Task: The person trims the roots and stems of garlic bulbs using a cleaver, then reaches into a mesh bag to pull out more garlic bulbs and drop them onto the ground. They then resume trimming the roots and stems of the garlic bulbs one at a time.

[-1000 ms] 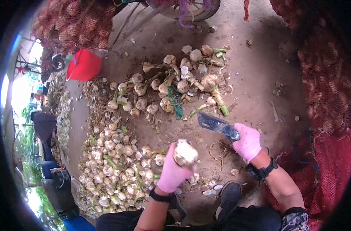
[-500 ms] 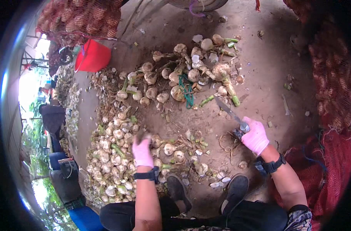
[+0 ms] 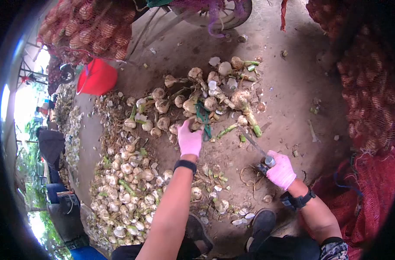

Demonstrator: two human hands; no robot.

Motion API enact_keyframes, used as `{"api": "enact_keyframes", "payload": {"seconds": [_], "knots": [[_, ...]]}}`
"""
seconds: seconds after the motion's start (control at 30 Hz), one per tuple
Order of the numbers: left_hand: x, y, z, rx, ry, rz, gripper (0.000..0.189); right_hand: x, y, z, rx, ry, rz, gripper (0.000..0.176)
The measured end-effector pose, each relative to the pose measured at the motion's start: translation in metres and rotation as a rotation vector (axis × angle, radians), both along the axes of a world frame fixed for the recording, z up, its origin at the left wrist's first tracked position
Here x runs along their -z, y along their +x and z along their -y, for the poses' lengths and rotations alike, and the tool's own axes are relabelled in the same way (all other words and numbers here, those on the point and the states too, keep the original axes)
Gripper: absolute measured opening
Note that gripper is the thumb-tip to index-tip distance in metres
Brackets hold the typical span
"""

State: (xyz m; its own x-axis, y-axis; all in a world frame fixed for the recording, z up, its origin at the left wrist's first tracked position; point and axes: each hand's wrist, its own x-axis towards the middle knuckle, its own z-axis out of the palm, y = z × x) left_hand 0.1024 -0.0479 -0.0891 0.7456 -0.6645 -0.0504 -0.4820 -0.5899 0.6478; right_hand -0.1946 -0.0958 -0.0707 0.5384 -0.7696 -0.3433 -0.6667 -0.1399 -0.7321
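My left hand (image 3: pixel 190 139), in a pink glove, reaches into the scattered garlic with its fingers around a garlic bulb (image 3: pixel 197 125). That bulb lies beside a tangle of green cord (image 3: pixel 202 113) and is partly covered by the fingers. In my right hand (image 3: pixel 280 170), also gloved in pink, is a knife (image 3: pixel 256 144), its blade pointing up and left over the ground. Close to the blade tip lies a garlic bulb with a thick green stem (image 3: pixel 252 119). A large heap of trimmed bulbs (image 3: pixel 128 186) spreads at the lower left.
Red mesh sacks of garlic (image 3: pixel 366 95) line the right side, and another sack (image 3: pixel 89 28) stands at the upper left. Near it is a red bucket (image 3: pixel 103 78). A wheel (image 3: pixel 234 15) shows at the top. Peel and stem scraps litter the ground around my shoes (image 3: pixel 264 223).
My left hand has moved up and right from the heap to a bulb by the green cord. The knife stays in my right hand. The view has shifted slightly.
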Motion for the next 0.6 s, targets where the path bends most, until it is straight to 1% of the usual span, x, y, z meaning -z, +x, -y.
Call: {"api": "enact_keyframes", "payload": {"seconds": [0.03, 0.07, 0.1, 0.17, 0.23, 0.27, 0.3, 0.37, 0.4, 0.47, 0.5, 0.57, 0.6], "knots": [[-0.003, -0.002, -0.002, -0.025, -0.096, -0.192, 0.040, 0.000, 0.000, 0.001, 0.003, 0.010, 0.025, 0.013], [-0.017, -0.010, -0.009, -0.003, -0.126, -0.414, 0.031, 0.001, 0.000, 0.000, 0.007, 0.025, 0.051, 0.013], [-0.018, -0.020, -0.022, -0.001, -0.218, -0.587, 0.027, 0.002, 0.001, -0.001, 0.011, 0.032, 0.049, 0.013], [-0.012, -0.033, -0.047, -0.164, -0.253, -0.964, 0.029, 0.002, 0.002, 0.000, -0.025, 0.009, 0.091, 0.013], [0.002, -0.045, -0.080, 0.230, -0.190, -0.589, 0.031, -0.007, 0.005, 0.000, -0.042, 0.022, 0.104, 0.014], [-0.025, -0.062, -0.074, 0.137, -0.234, -0.814, 0.034, -0.014, 0.007, 0.001, -0.058, 0.030, 0.120, 0.014], [-0.022, -0.072, -0.081, 0.143, -0.369, -0.931, 0.038, -0.022, 0.008, 0.001, -0.060, 0.033, 0.117, 0.014], [-0.043, -0.083, -0.081, 0.040, -0.188, -0.900, 0.035, -0.037, 0.010, 0.001, -0.100, 0.090, 0.170, 0.014], [-0.043, -0.086, -0.081, 0.043, -0.188, -0.900, 0.035, -0.040, 0.010, -0.001, -0.098, 0.089, 0.170, 0.014], [-0.043, -0.090, -0.080, 0.144, -0.123, -0.824, 0.033, -0.044, 0.010, -0.005, -0.173, 0.084, 0.169, 0.015], [-0.042, -0.092, -0.081, 0.149, -0.122, -0.826, 0.033, -0.048, 0.011, -0.008, -0.168, 0.082, 0.168, 0.015], [-0.046, -0.098, -0.081, 0.277, -0.124, -0.687, 0.032, -0.056, 0.013, -0.014, -0.272, -0.128, 0.123, 0.014], [-0.053, -0.102, -0.083, 0.349, -0.168, -0.490, 0.030, -0.058, 0.013, -0.017, -0.301, -0.138, 0.124, 0.017]]}}
